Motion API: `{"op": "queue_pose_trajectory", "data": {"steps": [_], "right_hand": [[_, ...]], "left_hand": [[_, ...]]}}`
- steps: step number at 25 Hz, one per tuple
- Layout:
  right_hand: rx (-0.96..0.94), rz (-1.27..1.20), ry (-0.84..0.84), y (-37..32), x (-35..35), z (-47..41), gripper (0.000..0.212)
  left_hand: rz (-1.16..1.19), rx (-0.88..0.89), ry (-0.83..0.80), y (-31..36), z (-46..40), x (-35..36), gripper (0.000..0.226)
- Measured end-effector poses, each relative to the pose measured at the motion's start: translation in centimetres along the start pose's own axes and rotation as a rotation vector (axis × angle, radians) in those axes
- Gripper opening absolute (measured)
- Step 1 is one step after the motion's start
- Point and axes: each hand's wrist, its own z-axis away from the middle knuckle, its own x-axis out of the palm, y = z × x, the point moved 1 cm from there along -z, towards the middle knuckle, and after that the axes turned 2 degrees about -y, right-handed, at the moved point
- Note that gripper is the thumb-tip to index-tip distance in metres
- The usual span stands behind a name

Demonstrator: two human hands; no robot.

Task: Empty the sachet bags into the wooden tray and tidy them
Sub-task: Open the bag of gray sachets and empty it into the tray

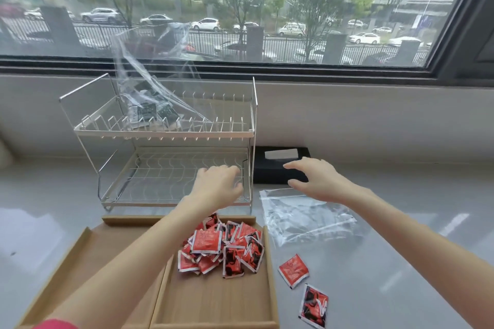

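1. Left hand (217,185): raised over the front of the wire rack's (163,165) lower shelf, fingers curled loosely, nothing in it.
2. Right hand (316,181): just to the R of the left one, fingers spread and relaxed, holding nothing; hovers over the near edge of a black box (278,168).
3. Empty clear bag (307,215): flat on the counter (401,262), directly under/in front of the right hand, not touching it.
4. Wooden tray (213,302): below the left forearm, 2 compartments. Pile of red sachets (224,248) sits in the R compartment, far end, just nearer than the left hand.
5. Two stray sachets (294,270) on the counter, outside the tray's R wall, near side of the empty bag, well short of the right hand.
6. Second clear bag (152,93), w/ dark sachets inside, stands on the rack's top shelf, beyond and L of both hands.
7. Window (240,8) behind, street w/ cars.
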Motion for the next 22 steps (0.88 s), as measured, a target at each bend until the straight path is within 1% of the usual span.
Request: {"op": "queue_pose_trajectory", "data": {"steps": [3, 6, 9, 12, 16, 19, 22], "right_hand": [[-0.110, 0.007, 0.052, -3.7, -1.5, 0.3, 0.043], [-0.198, -0.051, 0.099, -7.4, -2.9, -0.4, 0.039], [-0.239, -0.150, 0.127, -10.8, -4.0, -2.1, 0.035], [-0.267, -0.182, 0.152, -13.3, -4.9, -4.5, 0.035], [-0.240, -0.211, 0.169, -15.2, -5.9, -8.5, 0.036], [-0.208, -0.209, 0.159, -16.0, -6.3, -11.8, 0.036], [-0.173, -0.161, 0.146, -16.3, -6.2, -15.7, 0.039]], "left_hand": [[-0.018, -0.013, 0.080, -2.2, 1.5, -2.5, 0.041], [-0.034, -0.039, 0.156, -4.9, 2.6, -5.3, 0.039], [-0.022, -0.068, 0.234, -8.1, 3.1, -8.0, 0.037], [0.004, -0.079, 0.292, -10.9, 3.0, -10.1, 0.037], [0.035, -0.120, 0.315, -14.6, 1.1, -12.3, 0.038], [0.107, -0.167, 0.341, -17.7, -1.2, -13.0, 0.035], [0.178, -0.238, 0.300, -21.2, -4.3, -13.1, 0.036]]}}
